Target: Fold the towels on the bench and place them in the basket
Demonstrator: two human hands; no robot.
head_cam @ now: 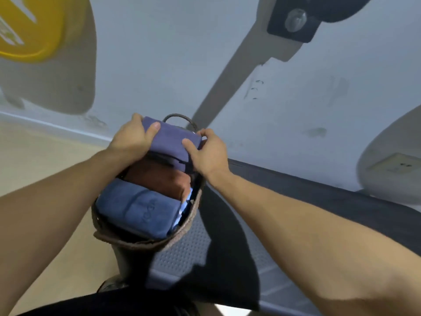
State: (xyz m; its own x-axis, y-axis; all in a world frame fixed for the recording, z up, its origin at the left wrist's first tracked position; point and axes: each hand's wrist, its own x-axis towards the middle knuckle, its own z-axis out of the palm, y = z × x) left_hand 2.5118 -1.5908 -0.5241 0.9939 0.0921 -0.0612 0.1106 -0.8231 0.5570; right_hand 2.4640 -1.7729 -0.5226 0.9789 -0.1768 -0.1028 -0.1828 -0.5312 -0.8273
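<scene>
Nearly done: last visible towel going into basket.
Left hand (131,142) & right hand (208,153) both grasp the folded purple towel (169,139) at basket's (145,241) 12 o'clock end; rust towel (159,179) mid, blue towel (136,208) at 6 o'clock, already in. Bench (189,247) shows no other towels.

Embossed lettering on the near blue towel (136,208) in the basket (145,241), too blurred to read; nothing else legible

Basket (145,241) packed with blue towel (136,208) and brown towel (159,181), far end taken up by purple towel (170,142), bench (189,249) left bare beside the basket's right.
</scene>
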